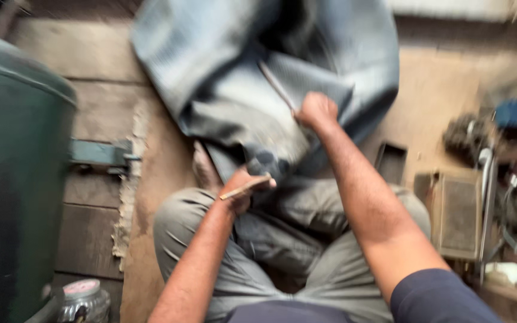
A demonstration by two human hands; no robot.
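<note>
A large grey rubber sheet, perhaps an inner tube (240, 78), lies folded on the floor in front of my crossed legs (294, 239). My right hand (315, 110) grips a fold of it near its middle. My left hand (243, 188) holds a thin flat stick-like tool (246, 186) close to the sheet's lower edge. A bare foot (204, 167) shows beside the left hand. The picture is blurred by motion.
A big dark green tank (13, 179) stands at the left, with a bracket (100, 154) on its side. A small metal-lidded jar (85, 299) sits at the bottom left. A boxy metal object (459, 215) and cluttered tools fill the right.
</note>
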